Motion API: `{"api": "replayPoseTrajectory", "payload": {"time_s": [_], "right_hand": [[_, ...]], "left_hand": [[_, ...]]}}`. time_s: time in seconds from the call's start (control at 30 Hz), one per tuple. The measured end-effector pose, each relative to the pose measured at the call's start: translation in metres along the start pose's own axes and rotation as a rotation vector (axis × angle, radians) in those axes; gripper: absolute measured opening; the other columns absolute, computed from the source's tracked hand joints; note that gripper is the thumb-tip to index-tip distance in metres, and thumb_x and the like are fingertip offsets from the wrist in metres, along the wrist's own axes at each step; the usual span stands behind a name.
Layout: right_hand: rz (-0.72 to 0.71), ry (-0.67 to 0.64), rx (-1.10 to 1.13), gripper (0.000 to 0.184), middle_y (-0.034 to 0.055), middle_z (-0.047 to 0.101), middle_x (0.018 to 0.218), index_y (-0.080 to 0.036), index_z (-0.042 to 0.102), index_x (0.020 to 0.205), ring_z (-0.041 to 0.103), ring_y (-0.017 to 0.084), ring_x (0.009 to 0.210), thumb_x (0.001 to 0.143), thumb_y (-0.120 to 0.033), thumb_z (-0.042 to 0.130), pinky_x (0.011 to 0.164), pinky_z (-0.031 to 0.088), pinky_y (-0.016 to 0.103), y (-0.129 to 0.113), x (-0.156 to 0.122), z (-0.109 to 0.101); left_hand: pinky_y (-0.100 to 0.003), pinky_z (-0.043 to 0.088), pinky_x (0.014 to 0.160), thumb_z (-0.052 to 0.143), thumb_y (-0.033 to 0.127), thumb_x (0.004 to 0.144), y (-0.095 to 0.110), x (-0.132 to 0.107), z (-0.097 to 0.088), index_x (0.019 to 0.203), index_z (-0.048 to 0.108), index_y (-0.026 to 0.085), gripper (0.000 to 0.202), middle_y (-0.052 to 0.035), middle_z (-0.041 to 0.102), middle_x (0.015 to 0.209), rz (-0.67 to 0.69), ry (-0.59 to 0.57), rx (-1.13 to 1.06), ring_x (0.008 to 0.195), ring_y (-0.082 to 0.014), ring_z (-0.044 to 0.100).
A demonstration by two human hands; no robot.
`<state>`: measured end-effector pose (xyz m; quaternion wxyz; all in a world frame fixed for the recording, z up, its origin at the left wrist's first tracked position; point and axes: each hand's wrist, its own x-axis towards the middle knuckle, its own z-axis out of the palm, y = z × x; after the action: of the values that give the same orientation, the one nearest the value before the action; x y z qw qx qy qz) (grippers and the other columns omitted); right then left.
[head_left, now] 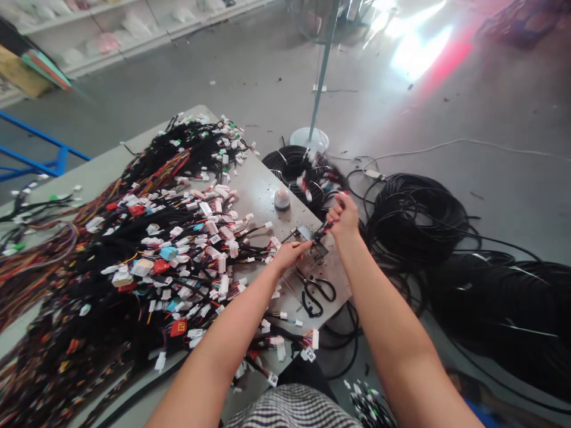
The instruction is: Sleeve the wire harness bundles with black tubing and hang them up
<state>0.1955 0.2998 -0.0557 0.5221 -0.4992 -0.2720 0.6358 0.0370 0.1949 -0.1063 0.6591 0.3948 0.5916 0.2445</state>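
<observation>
Head view: we look down past both forearms at the corner of a grey table, with the work held close in front of the body.

Left hand (pixel 289 254): narrow, its fingers (pixel 300 246) reaching to a small metal fixture (pixel 314 249); we cannot tell whether they pinch anything.

Right hand (pixel 344 217): closed in a fist around a dark wire lead (pixel 322 233) that runs down to the fixture, so both hands meet there.

Things: black-handled scissors (pixel 317 297) lie just below the fixture, within easy reach of both hands. A heap of wire harnesses (pixel 156 267) with white connectors spreads over the grey table (pixel 267 196) on the left, many connector ends lying toward the hands.

Rest: a small round jar (pixel 282 200) stands on the table. Coils of black cable (pixel 414 220) lie on the concrete floor (pixel 491 113) to the right, kept off the table. A blue metal frame (pixel 44 151) stands at far left, and white shelving (pixel 89 35) runs along the top.
</observation>
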Motion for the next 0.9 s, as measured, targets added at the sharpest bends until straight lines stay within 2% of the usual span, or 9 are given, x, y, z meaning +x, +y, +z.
{"api": "replayPoseTrajectory", "payload": {"time_s": [0.07,0.13,0.2,0.27,0.37,0.47,0.63,0.7,0.9], "right_hand": [[-0.026,0.000,0.085,0.033,-0.0101,0.023,0.042,-0.022,0.039,0.064,0.026,0.007,0.034,0.079,-0.045,0.058,0.037,0.031,0.021,-0.024,-0.015,-0.012],[-0.067,0.127,0.067,0.031,-0.0096,0.029,0.043,-0.022,0.039,0.065,0.030,0.007,0.035,0.077,-0.037,0.062,0.037,0.031,0.020,-0.051,-0.021,-0.009],[-0.141,0.293,0.052,0.027,-0.0094,0.034,0.046,-0.022,0.040,0.068,0.031,0.006,0.037,0.078,-0.030,0.064,0.034,0.027,0.019,-0.074,-0.018,0.007],[-0.207,0.315,0.051,0.026,-0.0093,0.034,0.048,-0.022,0.041,0.069,0.029,0.005,0.036,0.081,-0.031,0.062,0.032,0.022,0.019,-0.085,-0.013,0.029],[-0.237,0.158,0.035,0.036,-0.0095,0.030,0.047,-0.021,0.038,0.066,0.026,0.005,0.036,0.081,-0.043,0.062,0.031,0.020,0.019,-0.072,-0.013,0.052],[-0.251,0.109,0.032,0.045,-0.0097,0.029,0.046,-0.021,0.034,0.062,0.025,0.004,0.035,0.075,-0.049,0.067,0.031,0.020,0.018,-0.048,-0.022,0.058],[-0.284,0.122,0.036,0.047,-0.0096,0.029,0.046,-0.020,0.032,0.061,0.026,0.003,0.036,0.074,-0.046,0.069,0.031,0.019,0.017,-0.037,-0.021,0.060],[-0.282,0.123,0.030,0.047,-0.0097,0.029,0.046,-0.021,0.031,0.061,0.027,0.003,0.036,0.074,-0.044,0.070,0.032,0.020,0.017,-0.036,-0.016,0.062],[-0.243,0.172,0.011,0.043,-0.0100,0.031,0.044,-0.021,0.034,0.061,0.028,0.004,0.036,0.071,-0.041,0.069,0.033,0.023,0.017,-0.002,-0.015,0.065]], "left_hand": [[-0.024,0.025,0.051,0.065,0.076,0.062,0.000,0.000,0.000,0.066,0.059,0.015,0.062,0.0022,0.048,0.054,0.050,0.006,0.031,0.051,-0.0089,0.038],[-0.024,0.025,0.052,0.066,0.076,0.061,0.001,0.000,0.001,0.067,0.059,0.014,0.062,0.0027,0.047,0.055,0.071,0.008,0.039,0.053,-0.0092,0.038],[-0.025,0.022,0.051,0.064,0.077,0.062,0.000,0.001,0.001,0.065,0.057,0.015,0.063,0.0038,0.042,0.053,0.066,-0.003,0.037,0.051,-0.0086,0.034],[-0.026,0.020,0.051,0.059,0.081,0.064,-0.006,0.000,0.000,0.064,0.056,0.015,0.065,0.0048,0.037,0.051,0.061,-0.010,0.041,0.050,-0.0085,0.030],[-0.027,0.019,0.051,0.048,0.085,0.067,-0.024,-0.007,-0.006,0.060,0.055,0.016,0.070,0.0049,0.032,0.047,0.056,0.050,0.113,0.049,-0.0097,0.030],[-0.027,0.019,0.050,0.040,0.088,0.068,-0.038,-0.015,-0.015,0.050,0.042,0.019,0.072,0.0042,0.029,0.045,0.056,0.110,0.153,0.048,-0.0094,0.029],[-0.025,0.022,0.047,0.047,0.088,0.066,-0.015,-0.005,-0.019,0.071,0.057,0.016,0.073,0.0015,0.048,0.056,0.010,-0.169,0.065,0.048,-0.0092,0.036],[-0.024,0.021,0.046,0.048,0.088,0.064,-0.004,0.001,-0.015,0.078,0.057,0.016,0.074,0.0015,0.050,0.058,-0.022,-0.223,0.024,0.047,-0.0089,0.037],[-0.024,0.020,0.048,0.039,0.091,0.066,-0.030,-0.014,-0.017,0.059,0.045,0.018,0.074,0.0050,0.033,0.047,0.047,-0.047,0.143,0.048,-0.0083,0.030]]}}
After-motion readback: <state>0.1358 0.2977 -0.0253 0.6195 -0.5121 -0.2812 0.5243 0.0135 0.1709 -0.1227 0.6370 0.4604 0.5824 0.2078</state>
